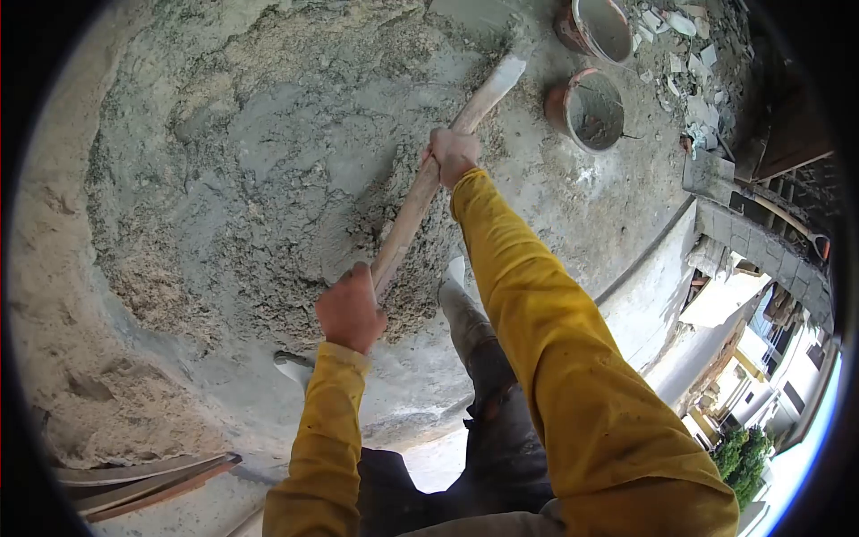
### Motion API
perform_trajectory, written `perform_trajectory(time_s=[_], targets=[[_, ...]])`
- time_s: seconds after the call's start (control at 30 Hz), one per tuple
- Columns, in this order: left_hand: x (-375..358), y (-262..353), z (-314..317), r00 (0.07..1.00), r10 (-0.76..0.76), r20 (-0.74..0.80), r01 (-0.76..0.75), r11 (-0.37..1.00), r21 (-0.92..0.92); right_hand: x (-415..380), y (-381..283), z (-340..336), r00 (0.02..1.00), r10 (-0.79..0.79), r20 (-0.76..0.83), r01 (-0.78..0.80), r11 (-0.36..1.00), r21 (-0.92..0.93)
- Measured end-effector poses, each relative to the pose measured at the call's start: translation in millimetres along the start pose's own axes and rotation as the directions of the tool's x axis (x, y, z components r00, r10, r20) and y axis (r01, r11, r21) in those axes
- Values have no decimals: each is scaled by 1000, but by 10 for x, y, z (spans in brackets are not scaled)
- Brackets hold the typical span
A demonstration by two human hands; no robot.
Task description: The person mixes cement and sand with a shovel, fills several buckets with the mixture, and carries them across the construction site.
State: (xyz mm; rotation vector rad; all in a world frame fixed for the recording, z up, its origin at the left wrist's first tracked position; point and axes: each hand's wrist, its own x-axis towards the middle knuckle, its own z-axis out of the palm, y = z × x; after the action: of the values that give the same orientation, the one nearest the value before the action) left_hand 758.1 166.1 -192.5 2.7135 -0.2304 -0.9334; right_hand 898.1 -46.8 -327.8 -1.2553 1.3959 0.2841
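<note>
My right hand [455, 157] wraps round the middle of a long wooden tool handle [407, 215]. Lower down, my left hand [349, 309] is closed about the near end of the same handle. It slants up and to the right over a broad bed of wet grey mortar [295, 143], partly smooth and partly crumbly with sandy patches. The handle's far end is pale and crusted, and the tool's head there blends into the grey mix. My feet stand at the near edge of the mortar, below the handle.
Two round buckets, a nearer one [555, 112] and a farther one [571, 34], hold grey mix at the upper right. Broken rubble [702, 112] lies beyond them. Wooden boards [148, 483] rest at lower left. A low wall [658, 277] borders the right side.
</note>
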Motion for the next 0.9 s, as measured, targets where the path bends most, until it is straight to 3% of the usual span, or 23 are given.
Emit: perform_trajectory(time_s=[0.07,0.13,0.2,0.27,0.3,0.33,0.37,0.4,0.47,0.5,0.57,0.63,0.67,0.7,0.73,0.77,0.8,0.83,0.9], targets=[[-628,-201,60,991,-76,109,77,997,-4,-602,401,-2,995,102,7,-102,995,-7],[-1256,-504,89,979,-139,150,135,990,35,-1124,872,80,989,139,-42,-141,989,-39],[-1799,-720,-107,952,-232,199,221,972,75,-1516,1405,154,992,128,19,-126,989,-83],[-2290,-942,-356,968,-212,131,214,977,0,-2068,1636,134,969,181,169,-190,981,42],[-2585,-1068,-344,960,-250,124,253,967,-14,-2350,1813,116,977,111,180,-134,983,123],[-2946,-1147,-272,950,-284,129,290,957,-25,-2641,1972,34,967,149,206,-173,979,104],[-3318,-1170,-199,921,-344,184,342,939,42,-2873,2230,-81,945,144,294,-173,982,74],[-3647,-1202,-117,887,-401,229,385,916,113,-3171,2337,-158,948,156,276,-191,976,105],[-4322,-1265,-2,756,-513,406,571,820,-27,-3662,2306,-354,915,228,334,-286,949,136],[-4491,-1298,37,751,-516,412,571,821,-12,-3701,2273,-402,912,241,331,-300,943,141],[-4632,-1348,150,844,-345,411,364,931,35,-3705,2196,-503,891,270,364,-348,923,167],[-3795,-961,143,918,-372,136,374,927,7,-3233,2049,-533,915,161,371,-257,940,227],[-3409,-931,296,958,-285,17,284,958,28,-2876,1920,-533,941,66,332,-147,963,224],[-2935,-834,390,970,-242,-14,241,970,-44,-2536,1619,-539,971,44,237,-107,959,262],[-2406,-720,500,987,-130,-98,129,992,-11,-2085,1398,-559,975,-47,219,-17,959,282],[-1885,-611,555,989,-66,-130,62,997,-36,-1663,1077,-584,981,-31,193,-22,963,267],[-1363,-398,496,994,-16,-112,12,999,-39,-1218,834,-620,971,-134,196,67,947,314],[-904,-196,486,978,31,-204,-42,998,-50,-758,590,-627,980,-116,162,52,934,353],[-134,129,429,980,90,-179,-104,992,-75,-123,36,-686,985,-92,148,40,947,319]])
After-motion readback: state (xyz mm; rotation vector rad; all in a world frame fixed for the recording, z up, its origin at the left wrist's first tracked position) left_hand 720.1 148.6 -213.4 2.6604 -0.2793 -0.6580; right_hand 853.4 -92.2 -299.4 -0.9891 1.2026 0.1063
